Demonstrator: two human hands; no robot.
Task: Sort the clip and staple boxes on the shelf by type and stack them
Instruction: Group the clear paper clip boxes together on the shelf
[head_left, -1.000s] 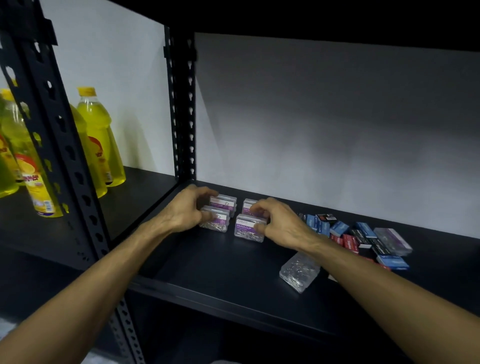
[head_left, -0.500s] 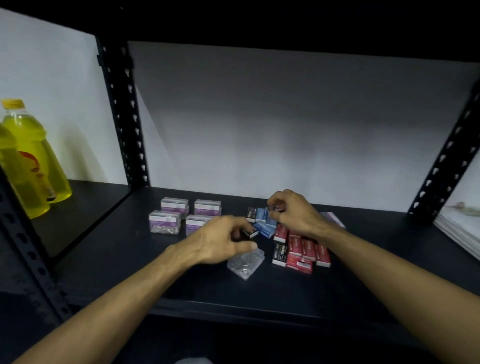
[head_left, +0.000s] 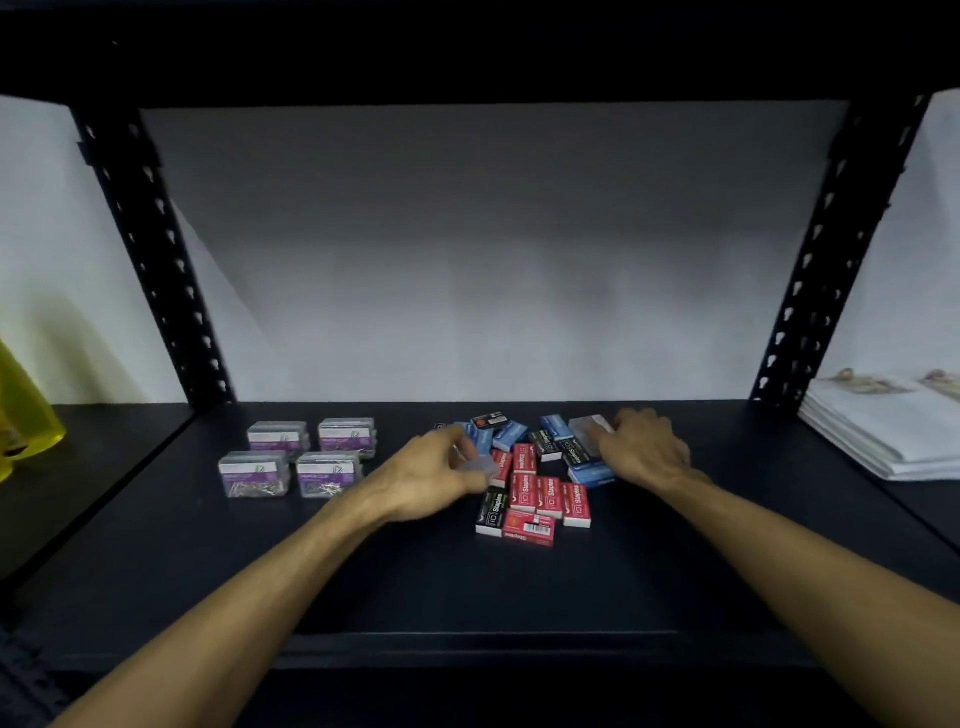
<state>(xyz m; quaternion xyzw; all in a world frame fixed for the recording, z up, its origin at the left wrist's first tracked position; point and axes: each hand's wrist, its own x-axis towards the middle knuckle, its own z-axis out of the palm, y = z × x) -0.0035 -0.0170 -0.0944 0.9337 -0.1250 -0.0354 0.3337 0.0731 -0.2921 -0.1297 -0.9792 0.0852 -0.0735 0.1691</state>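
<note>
- Head view, only one we get: the paper clip boxes (head_left: 298, 457), clear with purple labels, sit in a tidy two-by-two block on the left part of the shelf (head_left: 519, 587). They look stacked two high, but it's blurry, so not sure. That part seems pretty much done.
- Still a mess: the staple boxes (head_left: 535, 488), red, blue and black ones, lie jumbled together mid-shelf, some flat, some overlapping. No neat stacks there yet.
- Left hand (head_left: 431, 478) has its fingers curled round a small clear clip case (head_left: 480, 466) at the pile's left edge.
- Right hand (head_left: 644, 447) reaches into the back right of the pile, fingers on a pale clear box (head_left: 589, 427); can't tell if it's really gripping or just touching.
- My guess: maybe a third done. The clear strays need pulling out, then the staples sorted by colour and stacked.
- Off to the sides: a yellow bottle (head_left: 23, 415) left, stacked white papers (head_left: 893, 431) right.
</note>
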